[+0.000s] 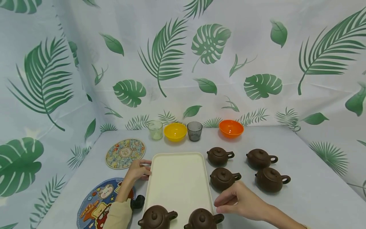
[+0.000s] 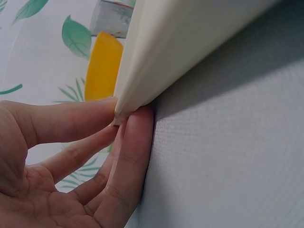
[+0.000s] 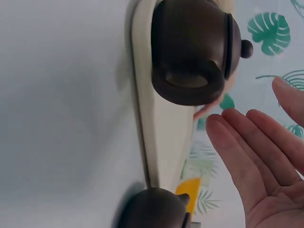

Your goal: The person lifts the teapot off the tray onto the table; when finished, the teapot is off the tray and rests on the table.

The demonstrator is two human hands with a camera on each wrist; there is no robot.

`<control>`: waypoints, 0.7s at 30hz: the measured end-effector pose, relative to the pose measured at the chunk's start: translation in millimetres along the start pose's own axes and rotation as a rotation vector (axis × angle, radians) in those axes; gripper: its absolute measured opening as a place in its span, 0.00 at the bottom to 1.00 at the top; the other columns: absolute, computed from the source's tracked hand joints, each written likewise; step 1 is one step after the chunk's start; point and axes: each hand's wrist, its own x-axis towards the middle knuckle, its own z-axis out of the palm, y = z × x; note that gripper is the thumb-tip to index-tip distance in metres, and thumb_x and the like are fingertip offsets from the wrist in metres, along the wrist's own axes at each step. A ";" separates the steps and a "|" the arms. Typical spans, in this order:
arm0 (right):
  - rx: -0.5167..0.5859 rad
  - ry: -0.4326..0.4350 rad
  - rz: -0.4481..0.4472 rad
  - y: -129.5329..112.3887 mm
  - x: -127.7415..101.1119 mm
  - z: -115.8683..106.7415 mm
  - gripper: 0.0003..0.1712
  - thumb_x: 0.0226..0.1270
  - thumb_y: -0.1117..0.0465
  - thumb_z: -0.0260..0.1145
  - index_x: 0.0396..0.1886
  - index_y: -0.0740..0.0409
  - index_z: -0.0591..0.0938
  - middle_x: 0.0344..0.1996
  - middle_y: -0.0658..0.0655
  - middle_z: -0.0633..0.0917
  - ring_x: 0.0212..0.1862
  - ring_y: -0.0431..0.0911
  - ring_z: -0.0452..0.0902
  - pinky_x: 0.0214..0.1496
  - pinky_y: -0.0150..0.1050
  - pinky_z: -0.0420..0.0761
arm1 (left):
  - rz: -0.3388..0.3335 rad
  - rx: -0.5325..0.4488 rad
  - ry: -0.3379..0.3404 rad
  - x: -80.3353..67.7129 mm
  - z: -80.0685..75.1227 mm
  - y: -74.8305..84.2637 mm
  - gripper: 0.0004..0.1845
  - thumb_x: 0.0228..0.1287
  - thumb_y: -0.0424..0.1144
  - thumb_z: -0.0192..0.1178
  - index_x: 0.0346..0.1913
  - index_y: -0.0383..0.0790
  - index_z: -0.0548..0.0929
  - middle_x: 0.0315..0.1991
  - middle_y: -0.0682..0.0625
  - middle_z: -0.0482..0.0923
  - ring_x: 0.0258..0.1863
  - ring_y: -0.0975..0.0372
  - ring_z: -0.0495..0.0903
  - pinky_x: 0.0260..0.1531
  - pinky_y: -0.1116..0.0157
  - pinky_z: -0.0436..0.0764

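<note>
A cream rectangular tray (image 1: 178, 181) lies in the middle of the table. My left hand (image 1: 138, 171) is at its left edge; in the left wrist view, the thumb and fingers pinch the tray's rim (image 2: 124, 102). Two dark brown teapots stand at the tray's near end: a left teapot (image 1: 155, 218) and a right teapot (image 1: 201, 220). Just off the right teapot's handle (image 3: 187, 88), my right hand (image 1: 244, 201) holds nothing, its fingers fairly straight and apart from the handle. Close beyond that hand is another brown teapot (image 1: 223, 178), right of the tray.
More brown teapots (image 1: 218, 156) stand right of the tray, two of them farther out (image 1: 271, 180). Along the back are a green glass (image 1: 155, 130), a yellow bowl (image 1: 175, 132), a grey glass (image 1: 195, 131) and an orange bowl (image 1: 231, 128). Two round mats, one floral (image 1: 125, 153), one blue (image 1: 95, 197), lie left.
</note>
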 end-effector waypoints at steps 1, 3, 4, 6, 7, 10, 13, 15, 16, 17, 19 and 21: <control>0.009 -0.008 0.007 0.8 -0.9 1.9 0.14 0.59 0.62 0.71 0.38 0.70 0.87 0.33 0.58 0.89 0.35 0.37 0.85 0.35 0.32 0.85 | -0.001 0.001 -0.001 0.0 0.0 -0.4 0.25 0.48 0.17 0.63 0.54 0.23 0.78 0.32 0.37 0.81 0.22 0.58 0.81 0.24 0.60 0.85; 0.020 -0.021 0.008 2.4 -2.2 5.3 0.13 0.58 0.62 0.71 0.38 0.70 0.87 0.33 0.58 0.89 0.35 0.37 0.85 0.35 0.32 0.85 | -0.004 -0.001 0.002 0.1 0.2 -1.2 0.25 0.49 0.17 0.63 0.54 0.24 0.78 0.32 0.37 0.81 0.23 0.58 0.82 0.24 0.61 0.86; 0.025 -0.028 0.010 3.0 -2.8 6.8 0.13 0.58 0.62 0.71 0.38 0.69 0.87 0.33 0.57 0.89 0.35 0.37 0.85 0.35 0.32 0.85 | -0.005 -0.002 0.004 -0.1 0.2 -1.4 0.24 0.49 0.18 0.62 0.54 0.24 0.78 0.32 0.37 0.81 0.23 0.58 0.82 0.24 0.61 0.86; 0.024 -0.037 0.001 4.3 -4.4 9.9 0.13 0.58 0.62 0.71 0.37 0.69 0.87 0.33 0.55 0.89 0.35 0.37 0.85 0.35 0.33 0.85 | -0.005 0.000 0.006 0.1 0.5 -2.5 0.24 0.49 0.18 0.62 0.54 0.24 0.78 0.33 0.37 0.81 0.23 0.57 0.82 0.25 0.61 0.86; 0.021 -0.040 -0.005 4.8 -5.0 11.3 0.14 0.57 0.61 0.72 0.37 0.69 0.87 0.32 0.55 0.89 0.35 0.36 0.85 0.35 0.33 0.85 | -0.003 -0.001 0.008 0.2 0.6 -2.7 0.24 0.49 0.18 0.62 0.54 0.25 0.78 0.33 0.37 0.81 0.23 0.57 0.82 0.25 0.61 0.86; 0.000 -0.037 -0.021 7.0 -6.8 14.8 0.14 0.57 0.61 0.72 0.37 0.68 0.87 0.32 0.53 0.89 0.35 0.35 0.84 0.35 0.32 0.85 | 0.001 -0.002 0.011 0.2 0.8 -2.9 0.24 0.49 0.18 0.62 0.54 0.25 0.78 0.33 0.37 0.81 0.23 0.57 0.82 0.25 0.61 0.86; -0.026 -0.030 -0.046 10.9 -7.8 18.3 0.14 0.55 0.61 0.73 0.36 0.68 0.87 0.31 0.53 0.89 0.34 0.34 0.84 0.33 0.32 0.85 | -0.001 -0.005 0.015 0.2 0.9 -2.9 0.24 0.49 0.18 0.62 0.54 0.25 0.79 0.33 0.38 0.81 0.23 0.57 0.82 0.25 0.61 0.86; -0.043 -0.027 -0.066 14.7 -8.3 20.8 0.13 0.55 0.62 0.73 0.36 0.68 0.88 0.31 0.52 0.89 0.33 0.34 0.83 0.32 0.32 0.85 | -0.004 -0.006 0.016 0.1 0.9 -2.9 0.24 0.49 0.18 0.62 0.54 0.25 0.79 0.32 0.38 0.81 0.23 0.57 0.82 0.25 0.61 0.86; -0.043 -0.026 -0.069 16.5 -8.4 22.0 0.13 0.55 0.62 0.73 0.36 0.68 0.88 0.30 0.52 0.89 0.33 0.33 0.83 0.31 0.32 0.85 | -0.006 -0.006 0.016 0.0 0.9 -2.7 0.24 0.49 0.18 0.62 0.54 0.25 0.79 0.32 0.38 0.81 0.23 0.57 0.82 0.24 0.61 0.86; -0.049 -0.023 -0.082 18.4 -8.4 23.2 0.12 0.55 0.63 0.73 0.35 0.68 0.88 0.30 0.52 0.89 0.32 0.33 0.83 0.30 0.32 0.85 | -0.008 -0.006 0.016 -0.1 0.9 -2.6 0.24 0.49 0.18 0.62 0.54 0.25 0.79 0.33 0.38 0.81 0.23 0.57 0.82 0.25 0.61 0.86; -0.065 -0.017 -0.125 21.7 -7.8 25.8 0.10 0.55 0.65 0.73 0.34 0.69 0.88 0.30 0.50 0.89 0.32 0.32 0.83 0.29 0.32 0.85 | -0.008 -0.005 0.015 -0.4 0.7 -2.2 0.24 0.49 0.18 0.62 0.54 0.25 0.79 0.33 0.38 0.81 0.23 0.57 0.83 0.25 0.61 0.86; -0.080 -0.010 -0.161 23.9 -6.6 27.7 0.07 0.55 0.68 0.72 0.33 0.69 0.88 0.29 0.50 0.89 0.31 0.31 0.82 0.28 0.31 0.85 | -0.008 -0.004 0.014 -0.6 0.5 -2.0 0.24 0.49 0.19 0.62 0.54 0.25 0.79 0.33 0.37 0.81 0.23 0.57 0.83 0.25 0.61 0.86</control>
